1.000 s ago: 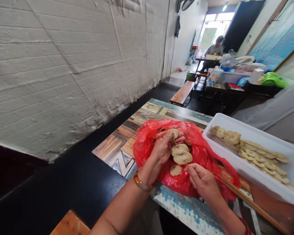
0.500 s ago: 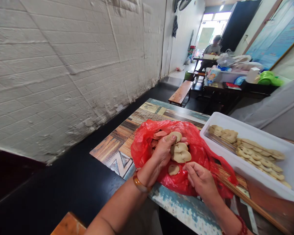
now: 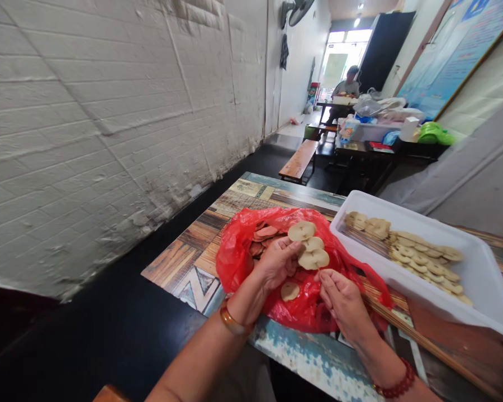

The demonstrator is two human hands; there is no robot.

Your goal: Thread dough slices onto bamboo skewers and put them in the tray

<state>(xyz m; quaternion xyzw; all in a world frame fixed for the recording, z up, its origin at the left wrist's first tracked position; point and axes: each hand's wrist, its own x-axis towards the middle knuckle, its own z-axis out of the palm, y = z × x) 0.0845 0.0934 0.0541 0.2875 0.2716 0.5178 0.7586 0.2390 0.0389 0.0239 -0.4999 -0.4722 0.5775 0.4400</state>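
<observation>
On a table with a patchwork wood print point(image 3: 193, 245), a big, crumpled, red plastic bag point(image 3: 237, 231) lies open. Just above it, the left hand point(image 3: 279, 262) has its thumb and fingers closed on three flat, round, pale tan slices point(image 3: 314, 258). The right hand point(image 3: 342, 301) pinches a thin wooden stick point(image 3: 319, 270) just below the lowest slice. The three slices seem to sit in a row on that stick, so this one looks partly or fully filled; I cannot tell which. Others look done: next to the bag, a long white plastic box point(image 3: 491, 287) holds rows of tan slices on sticks point(image 3: 423, 258). Some things look left over: one loose tan slice point(image 3: 289, 291) lies on the red plastic, a pile of pinkish-brown slices point(image 3: 265, 233) sits inside the bag, and a bundle of bare brown sticks point(image 3: 428, 340) lies near the box.
</observation>
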